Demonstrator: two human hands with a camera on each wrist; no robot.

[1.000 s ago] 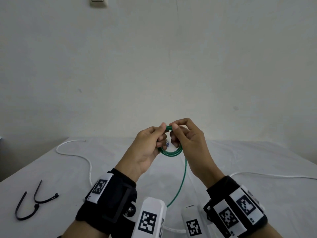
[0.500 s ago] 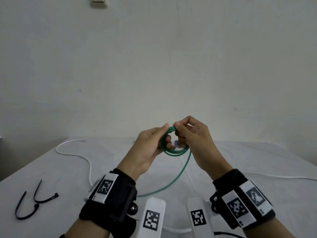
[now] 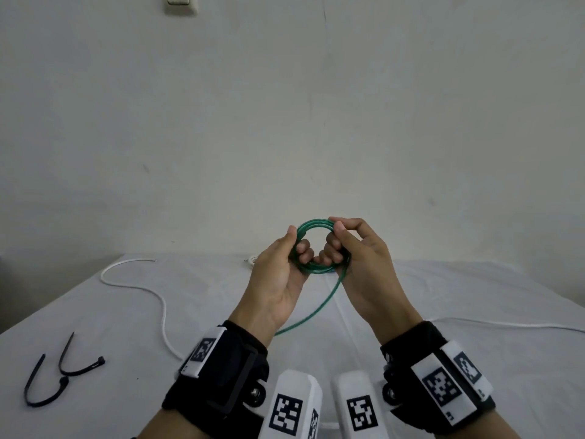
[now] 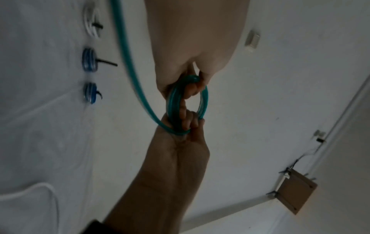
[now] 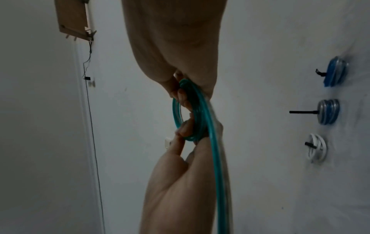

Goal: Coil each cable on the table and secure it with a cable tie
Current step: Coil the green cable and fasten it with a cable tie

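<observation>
Green cable [image 3: 316, 245] is held as a small coil in mid-frame, above the counter [image 3: 474, 312]; the left hand [image 3: 278, 277] grips its left side so the loops stay together, and the right hand [image 3: 357, 258] pinches the top right, probably to lay on the next turn; the loose tail hangs down between the wrists. Lower left lie black cable ties [image 3: 60, 375], ready for binding; farther back a white cable [image 3: 139, 286] waits uncoiled.

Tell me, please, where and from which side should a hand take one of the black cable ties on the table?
Take the nearer black cable tie at its raised, free thin tail, from above. It lies curved and crosses the other tie near its head, so the crossing is worse to pinch.
</observation>
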